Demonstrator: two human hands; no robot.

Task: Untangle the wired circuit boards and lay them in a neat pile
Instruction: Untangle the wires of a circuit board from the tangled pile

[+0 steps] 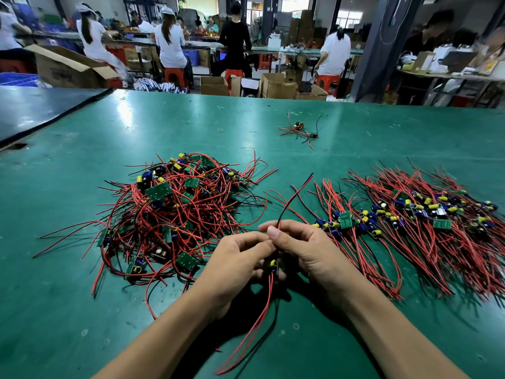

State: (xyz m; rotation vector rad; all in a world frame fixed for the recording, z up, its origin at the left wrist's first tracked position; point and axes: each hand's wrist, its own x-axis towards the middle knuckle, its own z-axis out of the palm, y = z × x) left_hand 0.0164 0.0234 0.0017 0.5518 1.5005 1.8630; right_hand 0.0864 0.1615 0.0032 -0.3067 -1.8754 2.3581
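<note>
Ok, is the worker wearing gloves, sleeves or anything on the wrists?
No. The left hand and right hand are bare, no gloves. Both forearms are bare to the frame edge, no sleeves showing. No ring, watch or wrist strap visible.

The broad green worktable (169, 119) has a smooth, semi-glossy surface, scuffed and catching pale reflections. The thin red wires (191, 214) wear smooth plastic sheathing, and the small green circuit boards (159, 190) look matt. The brown cardboard boxes (214, 85) are dull and papery.

Green table (82, 310) — a tangled heap (175, 214) of wired boards at left, a straightened pile (410, 222) at right, a small bunch (299, 129) farther back — rubber band (220, 130) left of it.
</note>
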